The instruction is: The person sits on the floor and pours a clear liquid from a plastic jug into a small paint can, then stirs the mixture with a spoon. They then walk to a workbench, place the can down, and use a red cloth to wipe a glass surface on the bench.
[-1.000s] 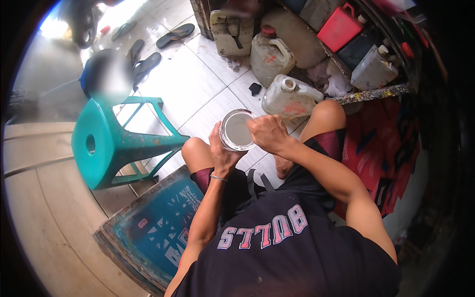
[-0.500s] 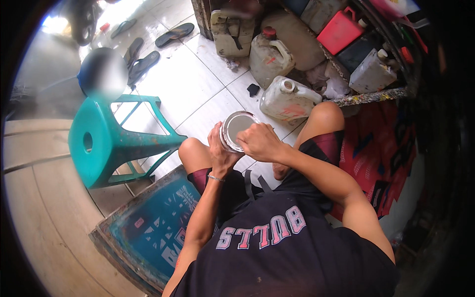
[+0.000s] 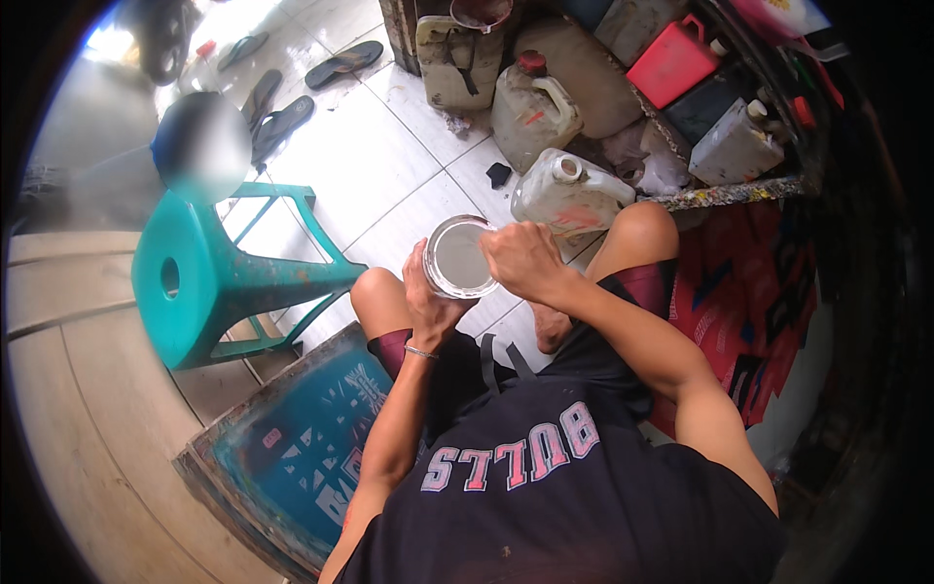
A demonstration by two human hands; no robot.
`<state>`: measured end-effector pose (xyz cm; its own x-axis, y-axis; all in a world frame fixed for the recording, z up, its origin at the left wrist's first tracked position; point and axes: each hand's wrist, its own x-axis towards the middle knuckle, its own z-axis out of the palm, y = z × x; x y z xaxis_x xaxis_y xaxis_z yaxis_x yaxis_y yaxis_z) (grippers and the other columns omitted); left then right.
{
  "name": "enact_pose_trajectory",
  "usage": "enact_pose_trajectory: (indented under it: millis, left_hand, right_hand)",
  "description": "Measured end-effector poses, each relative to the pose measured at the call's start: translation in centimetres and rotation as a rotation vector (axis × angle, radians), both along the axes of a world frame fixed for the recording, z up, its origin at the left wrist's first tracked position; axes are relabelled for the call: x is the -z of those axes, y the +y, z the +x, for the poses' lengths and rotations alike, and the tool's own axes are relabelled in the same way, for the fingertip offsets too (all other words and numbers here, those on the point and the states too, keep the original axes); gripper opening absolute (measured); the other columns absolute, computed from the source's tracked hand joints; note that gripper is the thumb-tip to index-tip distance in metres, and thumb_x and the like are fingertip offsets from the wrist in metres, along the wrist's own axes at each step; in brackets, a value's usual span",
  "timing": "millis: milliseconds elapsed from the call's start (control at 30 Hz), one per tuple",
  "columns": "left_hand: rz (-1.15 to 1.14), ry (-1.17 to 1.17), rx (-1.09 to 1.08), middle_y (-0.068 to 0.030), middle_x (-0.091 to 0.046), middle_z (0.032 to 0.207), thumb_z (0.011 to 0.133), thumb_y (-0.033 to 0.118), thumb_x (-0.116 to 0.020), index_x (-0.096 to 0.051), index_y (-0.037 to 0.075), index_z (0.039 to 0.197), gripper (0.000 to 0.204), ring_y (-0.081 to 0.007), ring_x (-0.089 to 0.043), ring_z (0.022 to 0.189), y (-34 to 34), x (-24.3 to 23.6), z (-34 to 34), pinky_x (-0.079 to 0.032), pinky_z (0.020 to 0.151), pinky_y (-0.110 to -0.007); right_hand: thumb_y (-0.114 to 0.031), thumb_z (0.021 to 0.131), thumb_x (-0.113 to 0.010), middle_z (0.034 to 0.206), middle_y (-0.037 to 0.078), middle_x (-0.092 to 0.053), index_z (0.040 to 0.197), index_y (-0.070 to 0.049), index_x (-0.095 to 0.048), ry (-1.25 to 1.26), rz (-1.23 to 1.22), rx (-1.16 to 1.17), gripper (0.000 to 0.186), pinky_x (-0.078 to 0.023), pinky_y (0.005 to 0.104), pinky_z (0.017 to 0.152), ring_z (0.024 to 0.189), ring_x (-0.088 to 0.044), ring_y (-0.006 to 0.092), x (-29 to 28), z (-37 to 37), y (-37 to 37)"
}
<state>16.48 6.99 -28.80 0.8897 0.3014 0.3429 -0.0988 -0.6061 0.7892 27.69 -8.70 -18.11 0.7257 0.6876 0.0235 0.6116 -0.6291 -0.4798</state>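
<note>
Between my knees I hold a round, open tin can (image 3: 435,277) with a whitish, stained rim; a pale grey inside shows through its mouth. My left hand (image 3: 429,297) wraps round the can's left side, its fingers along the outer wall. At the right edge of the rim, my right hand (image 3: 528,261) is closed in a fist. Whatever that fist grips, if anything, is hidden behind its fingers.
Left of me a green plastic stool (image 3: 209,282) lies on its side. A framed printing screen (image 3: 306,453) leans by my left arm. Dirty jerrycans (image 3: 533,117) crowd the far right, beside a red jerrycan (image 3: 671,63). Sandals (image 3: 282,131) lie on the tiled floor (image 3: 389,165).
My right hand has moved from over the can's mouth to the right edge of its rim, uncovering more of the inside. My left hand keeps its hold, with the can shifted slightly left.
</note>
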Motion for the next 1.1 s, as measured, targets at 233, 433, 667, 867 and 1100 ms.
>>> enact_pose_trajectory:
  millis: [233, 433, 667, 867, 1100]
  left_hand:
    - [0.157, -0.040, 0.004, -0.0248, -0.057, 0.139, 0.060, 0.037, -0.101, -0.042, -0.006, 0.148, 0.114, -0.0431, -0.055, 0.129, 0.7, -0.4, 0.2, -0.046, 0.111, -0.049]
    - [0.261, -0.097, -0.024, -0.0253, -0.059, 0.136, 0.061, 0.035, -0.101, -0.041, -0.007, 0.149, 0.113, -0.0426, -0.058, 0.127, 1.3, -1.0, 0.8, -0.049, 0.107, -0.049]
    - [0.172, -0.079, -0.064, -0.0248, -0.056, 0.141, 0.061, 0.034, -0.101, -0.041, -0.005, 0.150, 0.115, -0.0424, -0.057, 0.127, 0.5, -0.9, 0.7, -0.048, 0.108, -0.049]
    - [0.200, -0.088, -0.032, -0.0223, -0.056, 0.141, 0.062, 0.034, -0.101, -0.041, -0.005, 0.150, 0.113, -0.0382, -0.058, 0.128, -0.2, -1.8, 0.6, -0.050, 0.107, -0.047]
    - [-0.014, -0.071, -0.059, -0.0203, -0.056, 0.142, 0.064, 0.036, -0.101, -0.042, -0.003, 0.150, 0.111, -0.0324, -0.062, 0.126, 0.2, 0.6, 0.0, -0.054, 0.103, -0.043]
  right_hand:
    - [-0.018, 0.093, -0.063, 0.067, 0.019, -0.066, 0.079, -0.006, -0.068, -0.049, 0.141, -0.023, 0.020, -0.054, 0.0500, 0.059, 0.065, -0.069, 0.0400, 0.3, -0.6, 0.7]
    - [-0.017, 0.091, -0.062, 0.064, 0.021, -0.065, 0.077, -0.004, -0.068, 0.064, 0.114, -0.156, 0.020, -0.054, 0.0514, 0.057, 0.062, -0.070, 0.0395, 0.1, -1.2, -0.4]
    - [-0.018, 0.095, -0.063, 0.064, 0.020, -0.065, 0.080, -0.005, -0.064, -0.042, -0.068, 0.074, 0.020, -0.052, 0.0514, 0.056, 0.063, -0.069, 0.0399, -1.7, -0.9, -0.1]
    - [-0.018, 0.095, -0.064, 0.068, 0.018, -0.067, 0.083, -0.006, -0.066, -0.040, 0.169, 0.082, 0.018, -0.051, 0.0517, 0.056, 0.063, -0.067, 0.0412, -0.4, -2.1, 1.3]
    - [-0.018, 0.093, -0.066, 0.072, 0.018, -0.067, 0.084, -0.009, -0.071, 0.096, 0.021, -0.176, 0.014, -0.053, 0.0496, 0.062, 0.067, -0.068, 0.0406, -2.9, -1.3, -0.5]
